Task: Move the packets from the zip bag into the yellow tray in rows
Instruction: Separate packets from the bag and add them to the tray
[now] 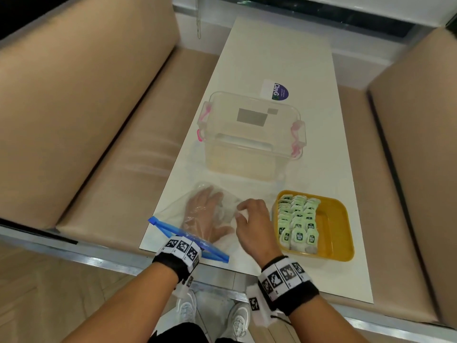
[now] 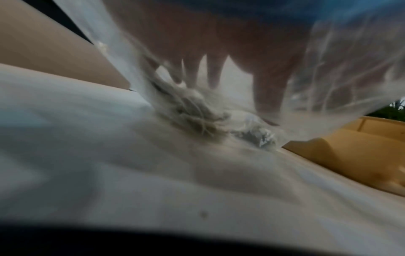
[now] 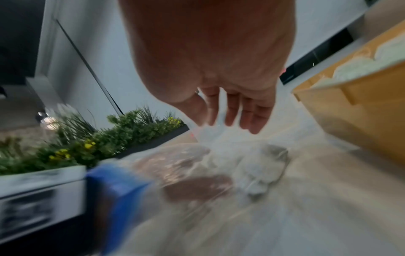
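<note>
White table [image 1: 284, 58]: left hand [image 1: 207, 214] inside zip bag [image 1: 173, 209].

Head overhead; wrists close, low.

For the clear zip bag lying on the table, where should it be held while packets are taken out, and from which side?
Probably at the blue zip edge of the zip bag, coming from the near side. That stiff strip marks the mouth, facing the person; the left hand already reaches in through it, and the rest is limp film.
</note>
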The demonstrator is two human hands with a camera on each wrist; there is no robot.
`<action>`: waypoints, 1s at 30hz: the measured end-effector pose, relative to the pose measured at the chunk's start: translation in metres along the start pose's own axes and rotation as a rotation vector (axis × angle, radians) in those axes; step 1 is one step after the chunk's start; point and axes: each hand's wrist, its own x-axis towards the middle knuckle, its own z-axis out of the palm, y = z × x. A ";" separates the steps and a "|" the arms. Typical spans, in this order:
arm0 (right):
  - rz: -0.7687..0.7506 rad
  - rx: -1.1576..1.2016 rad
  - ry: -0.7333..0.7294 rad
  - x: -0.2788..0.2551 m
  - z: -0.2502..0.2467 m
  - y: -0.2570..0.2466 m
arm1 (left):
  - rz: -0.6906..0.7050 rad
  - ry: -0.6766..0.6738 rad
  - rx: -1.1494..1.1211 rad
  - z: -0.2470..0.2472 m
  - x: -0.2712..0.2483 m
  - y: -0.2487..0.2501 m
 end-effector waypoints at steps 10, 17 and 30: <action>0.289 -0.176 -0.268 0.050 0.014 0.008 | -0.282 -0.065 -0.080 -0.010 -0.003 -0.001; 0.222 0.013 -0.260 0.052 0.021 0.021 | -0.413 0.004 -0.110 -0.019 0.008 0.001; 0.247 0.231 -0.197 0.044 0.030 0.031 | -0.457 -0.017 -0.257 -0.019 -0.002 0.006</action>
